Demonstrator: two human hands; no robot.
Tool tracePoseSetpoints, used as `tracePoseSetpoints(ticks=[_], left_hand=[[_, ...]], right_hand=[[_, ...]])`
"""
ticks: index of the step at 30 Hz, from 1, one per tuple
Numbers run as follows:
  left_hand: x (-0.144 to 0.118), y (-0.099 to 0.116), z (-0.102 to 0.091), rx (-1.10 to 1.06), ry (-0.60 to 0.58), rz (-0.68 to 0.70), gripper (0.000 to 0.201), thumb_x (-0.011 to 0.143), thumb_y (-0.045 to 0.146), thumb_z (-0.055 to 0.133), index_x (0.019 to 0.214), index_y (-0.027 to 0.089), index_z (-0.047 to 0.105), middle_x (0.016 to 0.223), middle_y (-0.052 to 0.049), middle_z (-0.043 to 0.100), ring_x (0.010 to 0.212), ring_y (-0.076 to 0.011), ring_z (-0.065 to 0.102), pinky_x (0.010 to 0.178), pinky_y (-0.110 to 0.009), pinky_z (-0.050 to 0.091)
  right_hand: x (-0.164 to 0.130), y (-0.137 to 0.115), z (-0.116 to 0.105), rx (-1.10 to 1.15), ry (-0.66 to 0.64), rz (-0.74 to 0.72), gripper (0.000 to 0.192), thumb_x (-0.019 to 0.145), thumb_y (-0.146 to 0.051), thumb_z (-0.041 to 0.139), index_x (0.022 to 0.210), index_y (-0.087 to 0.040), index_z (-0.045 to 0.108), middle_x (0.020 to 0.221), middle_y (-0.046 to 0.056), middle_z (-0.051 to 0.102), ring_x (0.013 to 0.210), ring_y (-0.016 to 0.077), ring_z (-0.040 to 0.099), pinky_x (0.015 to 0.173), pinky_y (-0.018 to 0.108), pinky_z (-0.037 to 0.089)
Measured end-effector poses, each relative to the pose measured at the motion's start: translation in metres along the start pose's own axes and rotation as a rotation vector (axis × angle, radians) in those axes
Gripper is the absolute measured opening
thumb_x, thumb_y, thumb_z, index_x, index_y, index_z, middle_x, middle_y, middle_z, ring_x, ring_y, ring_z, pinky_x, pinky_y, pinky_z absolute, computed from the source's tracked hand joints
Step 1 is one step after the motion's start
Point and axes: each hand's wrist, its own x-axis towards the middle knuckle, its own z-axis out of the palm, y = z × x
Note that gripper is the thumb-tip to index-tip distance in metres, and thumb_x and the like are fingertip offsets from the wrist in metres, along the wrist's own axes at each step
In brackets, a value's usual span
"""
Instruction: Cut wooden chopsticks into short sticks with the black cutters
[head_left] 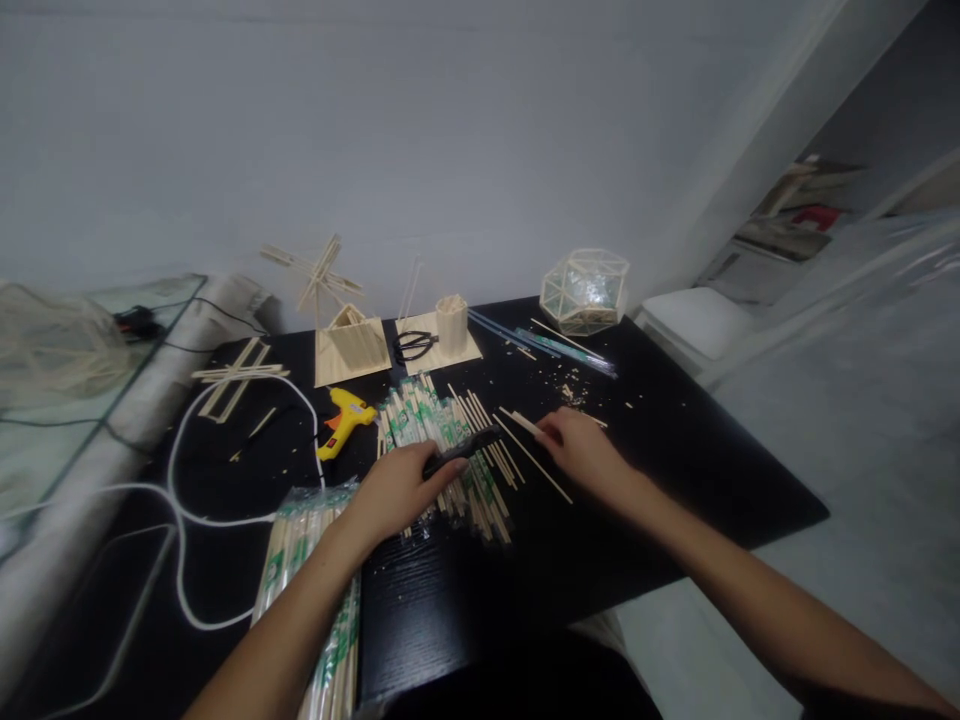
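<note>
My left hand is wrapped round a slim black hand tool, whose exact kind I cannot make out. It hovers over a heap of wrapped wooden chopsticks with green-printed sleeves. In my right hand, the fingers pinch short wooden sticks that point left towards the tool. Bare chopsticks lie between the two hands, and one long loose stick rests just left of my right hand.
A yellow glue gun lies left of the heap, near a white cable. Bagged chopsticks lie at the front left. Behind stand a stick windmill, black scissors, a round stick cup and a faceted stick frame. Wood scraps are scattered rightward.
</note>
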Motion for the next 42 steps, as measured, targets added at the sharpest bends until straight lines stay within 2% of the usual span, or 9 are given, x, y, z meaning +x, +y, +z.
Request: tracePoseSetpoints(ticks=[3,9,12,16,19,24,33,36,42], left_hand=[[0.000,0.000,0.000,-0.005,-0.007,0.000,0.055,0.097,0.070,0.036,0.077,0.022,0.055,0.072,-0.004,0.064,0.069,-0.0219,0.060,0.064,-0.032,0.036],[-0.001,0.000,-0.001,-0.011,-0.001,-0.007,0.057,0.096,0.071,0.036,0.076,0.021,0.054,0.073,-0.005,0.064,0.070,-0.0217,0.060,0.065,-0.032,0.037],[0.000,0.001,-0.001,-0.015,-0.011,-0.005,0.056,0.097,0.070,0.035,0.078,0.021,0.056,0.075,-0.006,0.065,0.071,-0.0225,0.061,0.066,-0.032,0.038],[0.000,0.000,-0.001,-0.012,-0.007,-0.007,0.056,0.097,0.070,0.036,0.080,0.021,0.057,0.077,-0.006,0.067,0.072,-0.0230,0.062,0.066,-0.032,0.038],[0.000,0.001,-0.001,-0.014,-0.010,-0.010,0.056,0.097,0.071,0.035,0.078,0.021,0.055,0.075,-0.005,0.066,0.071,-0.0227,0.062,0.066,-0.032,0.038],[-0.001,0.001,-0.002,-0.014,-0.003,0.001,0.057,0.097,0.071,0.034,0.076,0.022,0.054,0.072,-0.004,0.064,0.069,-0.0218,0.061,0.064,-0.031,0.037],[-0.001,0.001,0.000,-0.003,-0.005,-0.010,0.056,0.097,0.071,0.035,0.079,0.022,0.055,0.075,-0.005,0.066,0.071,-0.0230,0.062,0.065,-0.031,0.037],[0.000,0.000,0.000,0.008,-0.003,-0.010,0.057,0.096,0.072,0.035,0.077,0.022,0.053,0.073,-0.004,0.066,0.070,-0.0228,0.062,0.064,-0.031,0.037],[0.000,0.000,0.000,-0.001,-0.005,-0.004,0.057,0.096,0.072,0.035,0.077,0.022,0.055,0.073,-0.005,0.066,0.070,-0.0226,0.062,0.064,-0.032,0.036]], right_hand=[[0.003,0.008,0.003,-0.066,0.008,0.050,0.013,0.096,-0.018,0.061,0.090,-0.016,0.072,0.092,0.008,0.069,0.084,0.0200,0.065,0.078,0.027,0.044],[0.029,0.030,-0.019,-0.144,0.063,0.166,0.013,0.096,-0.014,0.060,0.094,-0.013,0.073,0.098,0.012,0.071,0.090,0.0232,0.066,0.080,0.029,0.043],[0.022,0.015,-0.015,-0.082,0.087,0.106,0.011,0.095,-0.018,0.062,0.094,-0.015,0.073,0.096,0.010,0.071,0.088,0.0216,0.066,0.080,0.029,0.044],[0.007,-0.007,0.004,-0.018,0.019,-0.007,0.010,0.095,-0.018,0.064,0.090,-0.017,0.072,0.092,0.007,0.070,0.085,0.0190,0.064,0.078,0.027,0.044],[0.012,-0.003,0.008,-0.054,0.019,0.030,0.012,0.095,-0.017,0.062,0.088,-0.016,0.071,0.091,0.008,0.070,0.084,0.0194,0.065,0.077,0.027,0.044],[0.031,0.013,-0.004,-0.113,0.066,0.180,0.011,0.094,-0.015,0.062,0.091,-0.014,0.072,0.095,0.011,0.071,0.085,0.0217,0.067,0.076,0.029,0.044],[0.036,-0.031,0.024,-0.038,0.043,0.047,0.010,0.094,-0.017,0.062,0.090,-0.015,0.072,0.093,0.009,0.071,0.087,0.0197,0.065,0.080,0.027,0.045],[0.046,-0.014,0.021,-0.100,0.053,0.124,0.011,0.095,-0.019,0.062,0.093,-0.014,0.072,0.096,0.011,0.071,0.090,0.0219,0.066,0.081,0.029,0.045],[0.055,0.020,-0.007,-0.134,0.100,0.250,0.012,0.094,-0.017,0.061,0.094,-0.012,0.072,0.098,0.015,0.072,0.088,0.0251,0.068,0.076,0.031,0.045]])
